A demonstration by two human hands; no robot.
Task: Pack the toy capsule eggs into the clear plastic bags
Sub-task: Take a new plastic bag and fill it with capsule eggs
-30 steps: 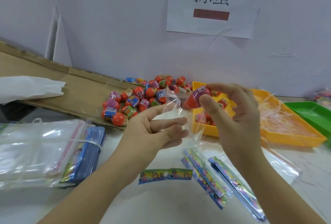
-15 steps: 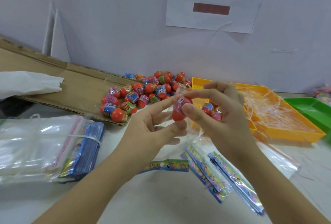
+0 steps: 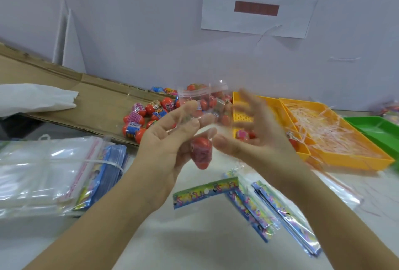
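Finding: the red and pink toy capsule egg [image 3: 201,153] is now inside the small clear plastic bag with a red seal strip [image 3: 203,97], lying low in it near the bottom. Half a second ago it was still pinched at the bag's mouth by the right hand.

Left hand [image 3: 170,140]: raised above the table, thumb and fingers pinching the bag's film at mid-height. The bag hangs from this grip with its mouth uppermost and unsealed, as far as the blur allows.

Right hand [image 3: 254,138]: it has let go of the egg. Its fingers are spread and it holds nothing. It is heavily blurred just beside the bag, so exact finger placement cannot be told.

Supply: the loose pile of red capsule eggs [image 3: 149,114] remains on the brown cardboard sheet [image 3: 86,101] behind the hands. The banded stack of clear bags [image 3: 38,172] lies to the left.

Assessment: insertion of this egg is complete. Whether the bag needs more eggs cannot be judged. Its mouth has yet to be closed, and the egg could fall out if the bag tips
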